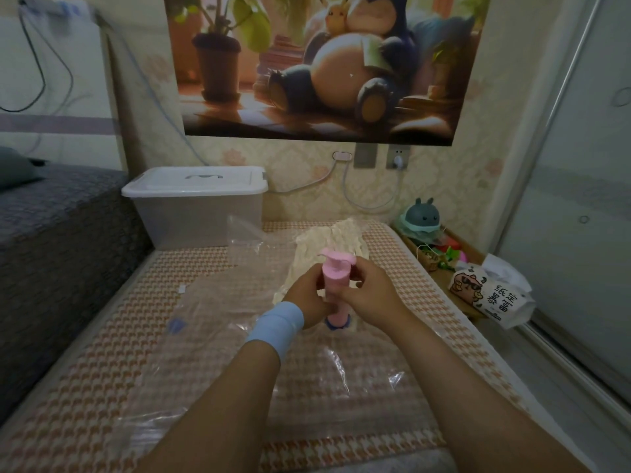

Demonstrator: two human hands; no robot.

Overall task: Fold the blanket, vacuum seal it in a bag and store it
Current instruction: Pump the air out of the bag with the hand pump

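Nearest, below both forearms, a clear plastic vacuum bag [211, 339] is spread flat over the orange-and-white houndstooth bed mat [85, 387], its wrinkled film reaching forward under the hands. A light blue wristband [278, 324] is worn just behind the left hand [305, 297]. Between the hands a pink plastic hand pump [336, 276] is held upright: the lower part of its barrel is gripped from the left by the curled fingers of the left hand, and the barrel is clasped from the right by the right hand [368, 295], whose fingers are wrapped round it. The pump's foot is set on a round blue valve [336, 325] on the bag, just below the hands. Directly beyond the hands, the cream knitted blanket [321, 245] is seen bunched inside the bag, lying on the bed. Farther off and to the left of the hands, a translucent plastic storage box with a white lid [194, 206] is stood at the head of the bed, its lid on. To the right of the hands, past the bed's edge, a white printed tissue pack [486, 297] is found, and beyond it a grey-blue rabbit-eared figure [423, 216]. Farthest, a large cartoon poster [324, 63] is hung on the wall.
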